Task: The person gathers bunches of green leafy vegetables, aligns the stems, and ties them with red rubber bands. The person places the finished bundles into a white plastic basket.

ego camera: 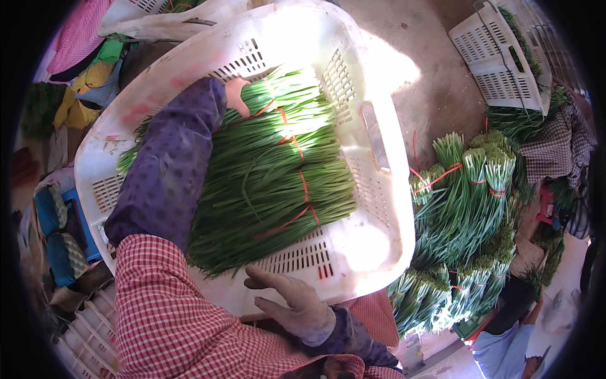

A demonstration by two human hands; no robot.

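Note:
A large white plastic basket [383, 203] holds a row of garlic chive bundles [270, 180] tied with red bands, their pale cut ends facing right. My left hand [237, 97] reaches across the basket in a purple sleeve. It grips the farthest chive bundle [296, 90] near its band; some of the fingers are hidden. Close to the basket's near rim is my right hand [298, 303], in a soiled pale glove. Its fingers are spread and hold nothing.
More tied chive bundles [473, 203] are piled on the right. Another white basket [504, 61] with greens stands at the far right. A person in a light blue garment [502, 353] is at the lower right. White crates [90, 336] sit at the lower left.

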